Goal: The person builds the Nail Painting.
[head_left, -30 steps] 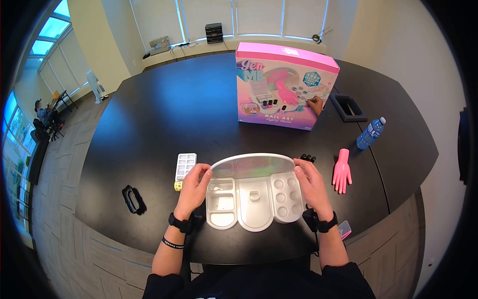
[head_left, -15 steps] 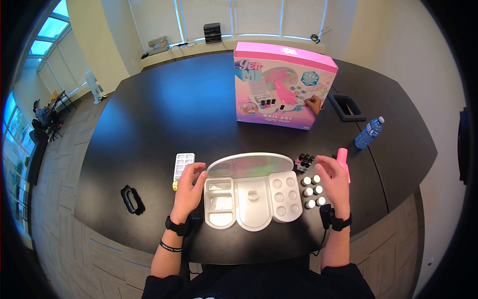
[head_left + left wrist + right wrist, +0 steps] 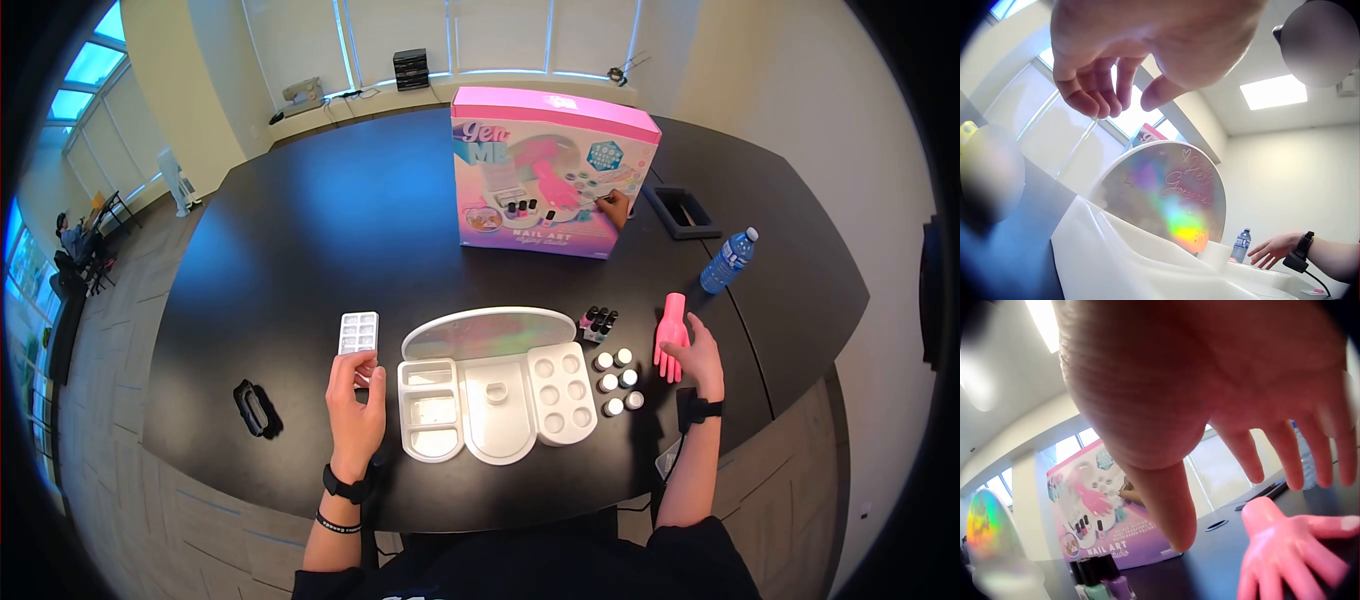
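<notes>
My left hand (image 3: 354, 420) is left of the white nail station (image 3: 500, 432), its fingers loosely bent by the small white compartment tray (image 3: 359, 330). Nothing shows between its thumb and fingers in the left wrist view. My right hand (image 3: 704, 362), fingers spread, reaches beside the pink model hand (image 3: 673, 312), which lies on the table and shows below my fingers in the right wrist view. An iridescent mirror (image 3: 1166, 187) stands upright at the station's back. White-capped bottles (image 3: 628, 378) and black-capped nail polish bottles (image 3: 600, 322) stand right of the station.
A large pink nail art box (image 3: 550, 180) stands behind the station. At the right are a blue water bottle (image 3: 729, 262) and a dark square frame (image 3: 683, 212). A black strap-like object (image 3: 255, 408) lies at left. Far left, a person (image 3: 75, 240) sits.
Both hands have left the mirror's edges. The left has moved left to the small tray, the right rightward to the pink model hand. The white-capped bottles have come into view.
</notes>
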The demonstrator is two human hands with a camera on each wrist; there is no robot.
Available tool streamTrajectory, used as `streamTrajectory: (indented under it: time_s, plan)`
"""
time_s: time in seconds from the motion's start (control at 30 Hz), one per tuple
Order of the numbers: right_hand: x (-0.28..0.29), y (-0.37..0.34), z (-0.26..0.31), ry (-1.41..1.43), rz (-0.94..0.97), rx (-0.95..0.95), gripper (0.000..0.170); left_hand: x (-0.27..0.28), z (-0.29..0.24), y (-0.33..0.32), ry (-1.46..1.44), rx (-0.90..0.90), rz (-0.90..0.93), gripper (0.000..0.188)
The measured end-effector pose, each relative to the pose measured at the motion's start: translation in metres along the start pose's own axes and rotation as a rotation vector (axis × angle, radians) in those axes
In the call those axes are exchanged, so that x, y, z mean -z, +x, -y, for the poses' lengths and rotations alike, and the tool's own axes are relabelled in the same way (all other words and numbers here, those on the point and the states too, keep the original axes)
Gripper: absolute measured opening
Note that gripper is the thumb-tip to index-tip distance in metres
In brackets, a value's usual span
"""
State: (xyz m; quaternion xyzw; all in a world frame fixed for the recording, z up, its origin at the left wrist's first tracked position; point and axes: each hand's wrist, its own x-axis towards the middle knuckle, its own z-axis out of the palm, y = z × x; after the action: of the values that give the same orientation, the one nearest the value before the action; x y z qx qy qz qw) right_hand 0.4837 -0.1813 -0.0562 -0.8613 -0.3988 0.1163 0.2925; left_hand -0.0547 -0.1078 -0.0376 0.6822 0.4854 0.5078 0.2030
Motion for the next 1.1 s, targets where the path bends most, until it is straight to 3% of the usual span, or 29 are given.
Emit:
streamTrajectory:
  time_s: [0.07,0.27,0.4,0.47,0.9,1.1]
  plan:
    - [-0.004,0.005,-0.002,0.013,0.067,-0.014,0.101,0.002,-0.003,-0.003,0.015,-0.018,0.000,0.018]
    - [0.001,-0.003,0.028,-0.006,0.156,-0.132,0.108,0.008,-0.016,-0.010,0.021,-0.058,0.019,0.018]
    - [-0.018,0.008,0.002,-0.109,0.073,-0.067,0.112,0.009,-0.018,-0.015,0.001,-0.054,0.042,0.015]
    - [-0.013,0.000,0.017,-0.138,0.082,-0.106,0.114,0.009,-0.021,-0.016,0.009,-0.062,0.045,0.015]
    - [-0.012,-0.003,0.023,-0.129,0.088,-0.176,0.109,0.004,-0.024,-0.020,0.023,-0.071,0.107,0.017]
    - [-0.005,-0.020,0.033,-0.097,-0.075,-0.056,0.105,0.004,-0.025,-0.022,0.045,-0.081,0.132,0.020]
